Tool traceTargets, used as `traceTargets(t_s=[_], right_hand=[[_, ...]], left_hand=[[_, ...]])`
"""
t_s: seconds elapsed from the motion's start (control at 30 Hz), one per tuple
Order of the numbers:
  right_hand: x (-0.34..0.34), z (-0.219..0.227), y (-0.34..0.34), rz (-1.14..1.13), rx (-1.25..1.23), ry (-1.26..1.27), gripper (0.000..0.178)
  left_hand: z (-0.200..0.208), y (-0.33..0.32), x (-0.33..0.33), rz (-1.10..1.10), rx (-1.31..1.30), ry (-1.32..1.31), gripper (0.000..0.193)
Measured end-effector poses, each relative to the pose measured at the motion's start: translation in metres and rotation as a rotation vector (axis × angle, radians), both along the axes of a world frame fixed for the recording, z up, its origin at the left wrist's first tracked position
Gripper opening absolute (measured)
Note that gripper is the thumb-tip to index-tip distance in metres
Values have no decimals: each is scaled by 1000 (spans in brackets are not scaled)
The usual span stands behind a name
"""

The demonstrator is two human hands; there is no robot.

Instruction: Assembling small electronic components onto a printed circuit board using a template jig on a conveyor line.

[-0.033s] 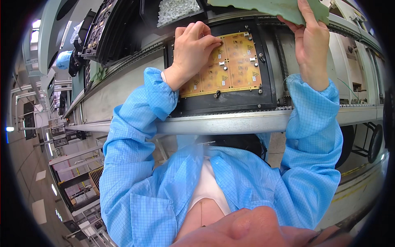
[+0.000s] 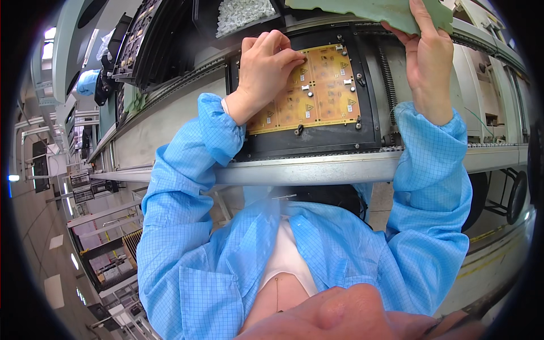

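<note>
A yellow-brown circuit board panel (image 2: 331,85) lies in a black frame (image 2: 277,148), with several small white and dark parts standing on it. Over the board's far left part is my left hand (image 2: 265,71), its thumb and fingertips pinched together at the surface. Whatever is between those fingertips is hidden. At the far right, my right hand (image 2: 429,68) grips the edge of a green sheet (image 2: 362,8), one finger lying on top and others tucked at its rim. Both forearms are in blue checked sleeves.
Beyond the board stands a black bin (image 2: 207,22) of small white parts (image 2: 243,14). Dark stacked trays (image 2: 156,42) are at the far left. A metal rail (image 2: 306,170) runs along the near side, and a threaded rod (image 2: 388,85) lies right of the frame.
</note>
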State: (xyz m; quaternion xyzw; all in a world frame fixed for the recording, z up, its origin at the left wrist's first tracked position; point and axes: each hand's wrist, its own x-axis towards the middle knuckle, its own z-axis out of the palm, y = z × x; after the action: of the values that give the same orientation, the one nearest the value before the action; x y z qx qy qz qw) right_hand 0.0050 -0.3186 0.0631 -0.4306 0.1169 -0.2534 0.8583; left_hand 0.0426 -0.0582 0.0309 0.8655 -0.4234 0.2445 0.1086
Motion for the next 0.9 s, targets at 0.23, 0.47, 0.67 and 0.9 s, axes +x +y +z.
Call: traceTargets(t_s=[0.23, 0.47, 0.67, 0.9], right_hand=[[-1, 3, 4, -19, -19, 40, 26], [-5, 10, 8, 3, -67, 106, 26], [-8, 13, 16, -2, -53, 56, 27], [-8, 7, 13, -56, -173, 143, 28]], left_hand=[[0, -1, 2, 5, 30, -17, 10], [1, -4, -1, -16, 77, -154, 14], [3, -5, -4, -53, 149, -227, 14], [9, -6, -2, -95, 266, -214, 6]])
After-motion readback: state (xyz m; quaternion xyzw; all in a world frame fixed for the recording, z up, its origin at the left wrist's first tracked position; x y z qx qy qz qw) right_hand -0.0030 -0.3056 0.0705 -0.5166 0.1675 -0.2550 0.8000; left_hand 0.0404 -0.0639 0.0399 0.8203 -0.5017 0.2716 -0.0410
